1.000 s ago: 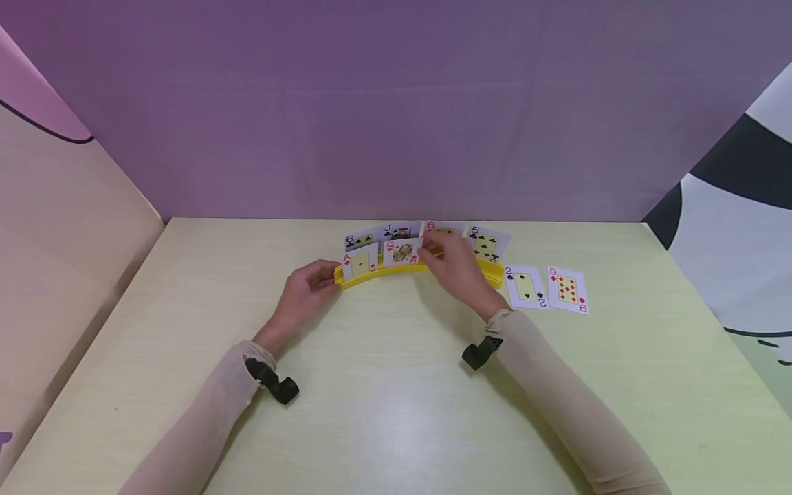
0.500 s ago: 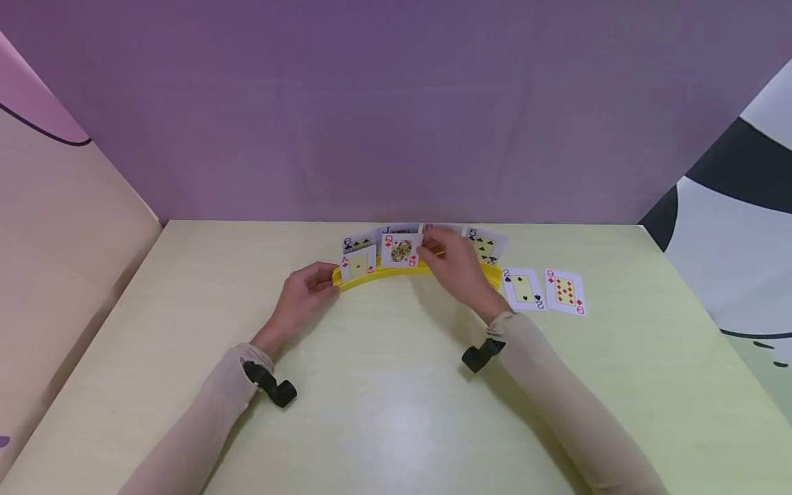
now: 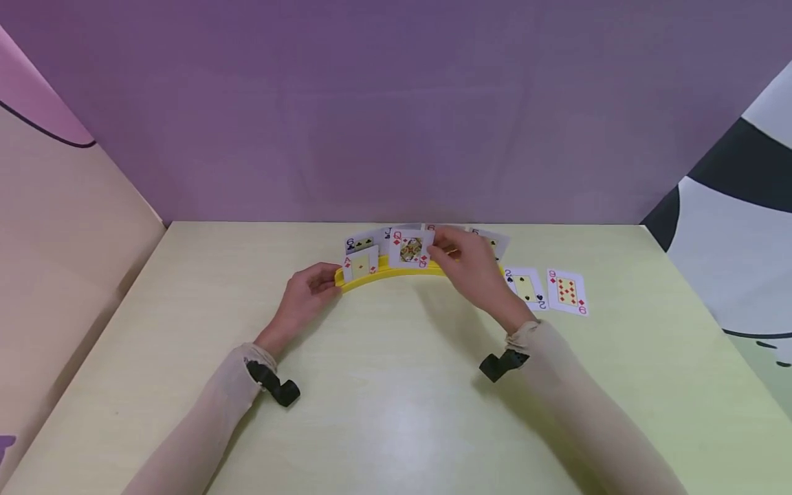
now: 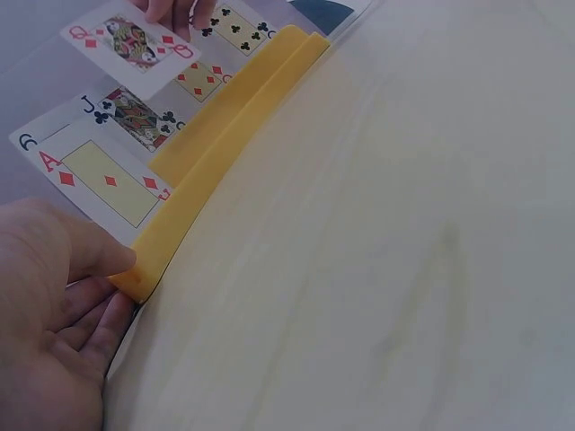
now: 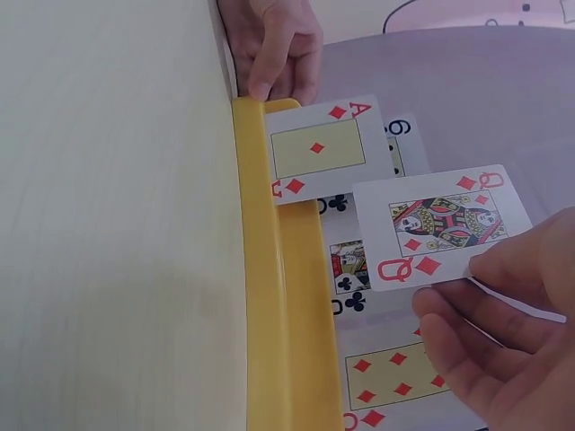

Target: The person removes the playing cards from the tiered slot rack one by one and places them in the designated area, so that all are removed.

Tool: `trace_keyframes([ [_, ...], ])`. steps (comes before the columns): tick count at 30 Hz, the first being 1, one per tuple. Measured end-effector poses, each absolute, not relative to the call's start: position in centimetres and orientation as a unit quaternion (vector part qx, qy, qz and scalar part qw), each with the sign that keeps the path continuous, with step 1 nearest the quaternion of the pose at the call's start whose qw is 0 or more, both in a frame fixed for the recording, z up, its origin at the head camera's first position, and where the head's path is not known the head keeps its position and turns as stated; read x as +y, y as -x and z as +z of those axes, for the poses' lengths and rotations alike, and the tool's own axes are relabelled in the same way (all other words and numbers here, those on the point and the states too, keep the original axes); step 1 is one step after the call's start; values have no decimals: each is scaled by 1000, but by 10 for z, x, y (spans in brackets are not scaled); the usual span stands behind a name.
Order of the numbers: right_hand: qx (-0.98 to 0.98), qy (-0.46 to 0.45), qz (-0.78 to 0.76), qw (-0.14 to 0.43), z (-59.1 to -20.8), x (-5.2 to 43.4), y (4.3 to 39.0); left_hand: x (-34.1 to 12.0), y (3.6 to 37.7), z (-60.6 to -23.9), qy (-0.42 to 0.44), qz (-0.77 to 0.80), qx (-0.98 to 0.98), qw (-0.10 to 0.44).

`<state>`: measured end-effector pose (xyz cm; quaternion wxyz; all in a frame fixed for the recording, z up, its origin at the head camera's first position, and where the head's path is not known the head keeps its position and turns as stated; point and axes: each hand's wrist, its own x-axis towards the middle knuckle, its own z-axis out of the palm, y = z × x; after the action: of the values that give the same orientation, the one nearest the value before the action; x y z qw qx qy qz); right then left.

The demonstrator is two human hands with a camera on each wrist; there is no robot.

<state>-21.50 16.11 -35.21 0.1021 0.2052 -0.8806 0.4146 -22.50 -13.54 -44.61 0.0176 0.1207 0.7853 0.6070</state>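
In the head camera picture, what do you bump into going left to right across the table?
Left hand → ace of diamonds → queen of diamonds → right hand → two of spades → nine of diamonds.

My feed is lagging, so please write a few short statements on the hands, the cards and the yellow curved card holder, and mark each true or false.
1. The right hand pinches the queen of diamonds card. True.
2. The left hand lies flat, away from the yellow curved plastic card holder. False: it grips the holder's left end.
3. The ace of diamonds card stands in the holder. True.
4. The two of spades card stands in the holder. False: it lies flat on the pale table.
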Motion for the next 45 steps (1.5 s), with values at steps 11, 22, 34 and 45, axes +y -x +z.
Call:
trace_keyframes([
  [11, -885, -203, 395, 141, -351, 177, 197, -134, 224, -446, -112, 600, 792, 27],
  [22, -887, -185, 385, 175, -354, 200, 181, -138, 224, -449, -118, 594, 795, 19],
  [34, -888, -183, 370, 203, -355, 218, 170, -144, 226, -449, -124, 600, 790, 11],
  [45, -891, -160, 360, 225, -354, 240, 160, -145, 227, -450, -125, 601, 789, 8],
])
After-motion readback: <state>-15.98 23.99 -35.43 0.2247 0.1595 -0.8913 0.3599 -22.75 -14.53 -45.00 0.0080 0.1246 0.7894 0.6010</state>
